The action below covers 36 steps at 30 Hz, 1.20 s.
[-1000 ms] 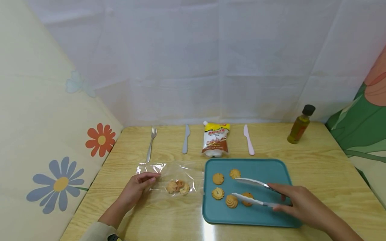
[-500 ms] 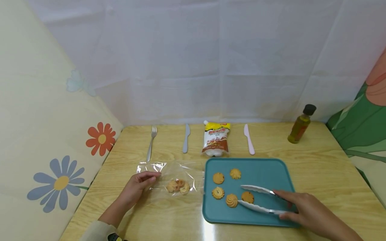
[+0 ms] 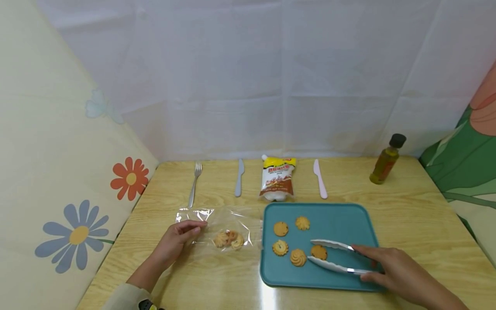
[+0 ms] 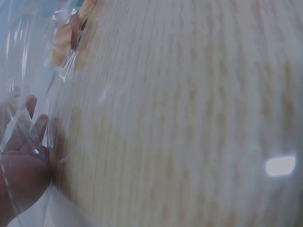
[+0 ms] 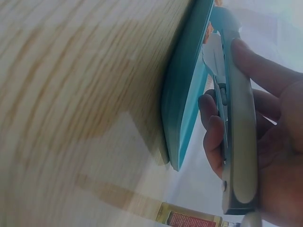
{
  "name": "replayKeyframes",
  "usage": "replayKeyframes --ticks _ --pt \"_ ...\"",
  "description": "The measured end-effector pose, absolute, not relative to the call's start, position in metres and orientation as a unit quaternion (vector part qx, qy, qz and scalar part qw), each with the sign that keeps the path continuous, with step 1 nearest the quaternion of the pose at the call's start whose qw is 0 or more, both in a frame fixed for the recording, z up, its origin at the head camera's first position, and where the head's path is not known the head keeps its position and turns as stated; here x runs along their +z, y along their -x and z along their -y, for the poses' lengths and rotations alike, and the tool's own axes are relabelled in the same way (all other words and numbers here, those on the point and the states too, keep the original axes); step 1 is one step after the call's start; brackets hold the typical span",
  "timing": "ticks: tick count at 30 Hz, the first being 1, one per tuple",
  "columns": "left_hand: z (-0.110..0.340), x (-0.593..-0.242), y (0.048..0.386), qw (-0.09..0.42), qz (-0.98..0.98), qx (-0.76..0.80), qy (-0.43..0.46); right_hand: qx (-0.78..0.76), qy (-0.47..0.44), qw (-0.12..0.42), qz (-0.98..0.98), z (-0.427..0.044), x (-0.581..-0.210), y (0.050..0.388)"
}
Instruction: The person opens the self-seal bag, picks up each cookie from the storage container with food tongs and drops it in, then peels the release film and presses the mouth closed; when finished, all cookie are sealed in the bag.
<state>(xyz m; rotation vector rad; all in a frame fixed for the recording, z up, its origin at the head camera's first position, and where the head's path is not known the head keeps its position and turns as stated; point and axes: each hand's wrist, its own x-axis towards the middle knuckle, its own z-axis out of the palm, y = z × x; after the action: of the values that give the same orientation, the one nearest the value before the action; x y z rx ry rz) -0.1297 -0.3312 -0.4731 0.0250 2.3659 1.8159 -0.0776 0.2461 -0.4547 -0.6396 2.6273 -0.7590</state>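
In the head view my left hand (image 3: 176,241) pinches the left end of a clear plastic bag (image 3: 248,224), which lies flat with a few cookies (image 3: 228,239) inside. The left wrist view shows the fingers (image 4: 40,125) through the film. My right hand (image 3: 395,271) grips metal tongs (image 3: 335,268) over the teal tray (image 3: 348,215). Their spread arms stand on either side of a round brown cookie (image 3: 319,252); whether they touch it, I cannot tell. A swirled cookie (image 3: 298,258) lies just left of the tips. Other cookies (image 3: 280,229) sit on the tray's left half.
Along the back lie a fork (image 3: 195,184), a grey knife (image 3: 239,177), a white-and-brown pouch (image 3: 277,180) with a yellow top and a pink knife (image 3: 320,178). A dark-capped bottle (image 3: 385,161) stands back right. Patterned cloth hangs at both sides.
The tongs have moved right and toward me, from over the swirled cookie to around the round brown one. In the last half second they have narrowed slightly. My left hand has stayed put.
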Motion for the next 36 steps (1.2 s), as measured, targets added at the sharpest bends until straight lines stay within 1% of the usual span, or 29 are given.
replayKeyframes --ticks 11,17,27,31,36 --pt "0.332 -0.474 0.130 0.077 -0.785 0.614 -0.018 -0.274 0.229 0.175 -0.918 -0.248 -0.453 0.080" --pt "0.332 -0.475 0.130 0.078 -0.784 0.616 -0.015 -0.286 0.237 0.170 -0.913 -0.247 -0.451 0.082" --pt "0.331 -0.474 0.129 0.075 -0.784 0.615 -0.016 -0.290 0.223 0.183 -0.913 -0.242 -0.447 0.088" --pt "0.331 -0.473 0.129 0.077 -0.786 0.613 -0.011 -0.295 0.229 0.176 -0.911 -0.239 -0.445 0.091" --pt "0.331 -0.472 0.129 0.079 -0.789 0.609 -0.004 -0.294 0.245 0.151 -0.912 -0.235 -0.442 0.097"
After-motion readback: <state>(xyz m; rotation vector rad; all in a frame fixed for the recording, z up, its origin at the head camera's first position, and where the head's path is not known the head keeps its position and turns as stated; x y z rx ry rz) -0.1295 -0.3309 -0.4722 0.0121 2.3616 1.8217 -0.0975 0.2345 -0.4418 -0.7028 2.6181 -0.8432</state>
